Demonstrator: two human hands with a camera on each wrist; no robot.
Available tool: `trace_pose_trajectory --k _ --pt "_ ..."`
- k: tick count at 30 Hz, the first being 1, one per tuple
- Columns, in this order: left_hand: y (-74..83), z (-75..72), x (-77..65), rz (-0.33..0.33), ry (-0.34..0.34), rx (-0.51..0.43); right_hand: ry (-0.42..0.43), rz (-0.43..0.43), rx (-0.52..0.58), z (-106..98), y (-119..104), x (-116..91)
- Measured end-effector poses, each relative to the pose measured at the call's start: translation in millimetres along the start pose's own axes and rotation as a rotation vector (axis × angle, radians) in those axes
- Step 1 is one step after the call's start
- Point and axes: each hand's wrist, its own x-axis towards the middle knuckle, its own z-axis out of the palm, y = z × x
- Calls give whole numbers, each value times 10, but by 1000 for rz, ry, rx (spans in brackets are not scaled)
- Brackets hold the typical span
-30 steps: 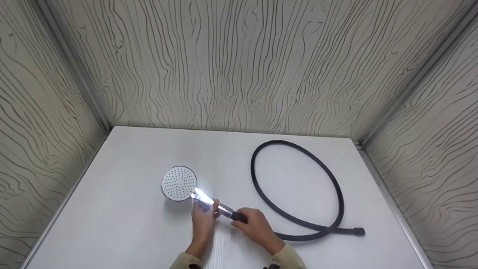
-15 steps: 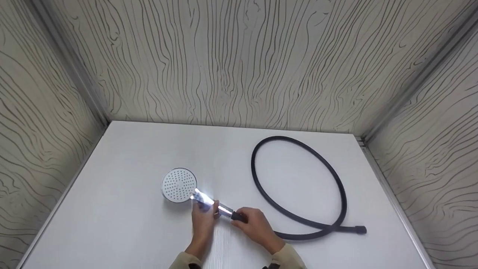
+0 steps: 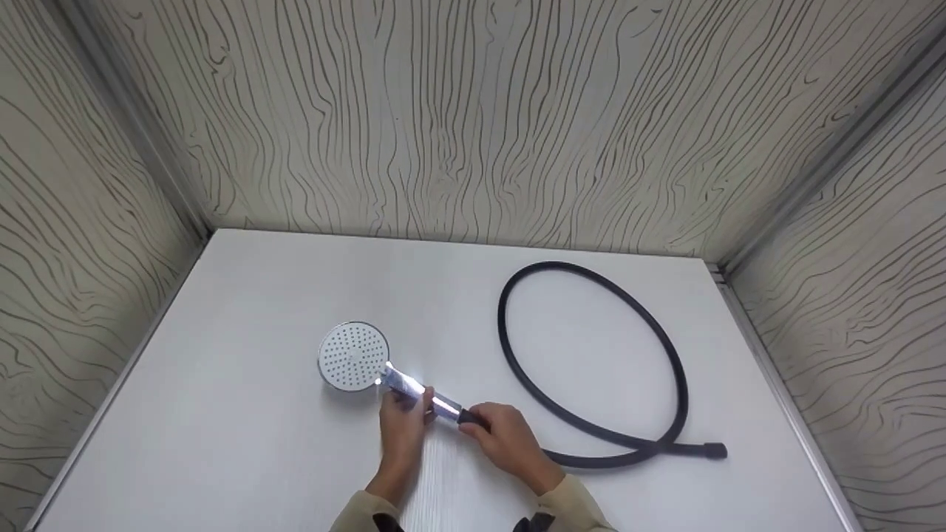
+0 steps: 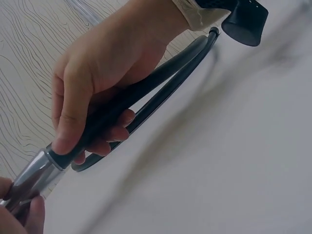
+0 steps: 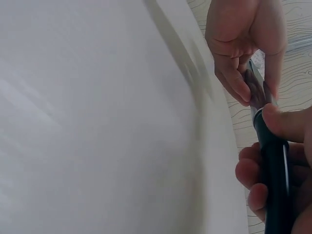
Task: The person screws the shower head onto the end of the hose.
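A chrome hand shower with a round white, dotted spray face [image 3: 353, 356] points its face upward in the head view. My left hand [image 3: 403, 428] grips its shiny handle [image 3: 446, 408] from below. At the handle's lower end, my right hand [image 3: 510, 442] holds the black end of a shower hose [image 3: 684, 384], thumb and fingers wrapped around it. In the right wrist view the hose's dark end sleeve [image 5: 265, 129] meets the handle's rim, in line with it. The left wrist view shows the right thumb lying close to that joint.
The hose loops over the right side of the white table [image 3: 244, 310] and crosses itself. Its other end fitting [image 3: 715, 450] lies at the right. Wood-patterned panels [image 3: 443, 118] with metal corner strips enclose the table on the back and both sides.
The head view has tilted slightly, so the table's back edge sits higher in it. Both hands keep their hold on shower and hose in nearly the same place.
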Motion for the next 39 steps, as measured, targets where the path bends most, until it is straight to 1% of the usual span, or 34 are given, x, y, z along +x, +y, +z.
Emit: trace_pose_trajectory --k 2,4,6,7,10,14,17,21,24,27,30,33,36,39 --pt "11 -6 -1 -5 -21 -7 -56 4 34 -39 -16 5" --pt "24 -11 -5 -5 -38 -13 -103 25 80 -75 -35 13" --pt "45 -12 -8 9 -46 -11 -122 42 109 -100 -55 19" --pt "58 -10 -10 19 -46 -10 -118 46 116 -106 -65 22" --pt "95 4 -14 58 -23 -14 -56 46 91 -102 -92 24" --pt "107 19 -22 86 5 -18 55 39 16 -71 -117 -7" --pt "108 20 -43 81 8 -15 118 24 -42 -47 -134 -33" --pt "122 24 -69 84 7 -20 168 -33 -98 -43 -147 -55" --pt "142 22 -67 115 1 -32 148 -67 -93 -69 -147 -63" --pt "158 15 -58 130 -25 -55 89 -77 -61 -107 -138 -53" --pt "159 6 -69 121 -52 -41 20 -51 -23 -134 -129 -42" --pt "147 2 -80 114 -58 -15 -18 -11 -2 -148 -134 -45" --pt "136 6 -86 122 -40 -36 -12 20 -12 -146 -155 -67" --pt "144 14 -94 126 -20 -61 36 14 -39 -134 -185 -88"
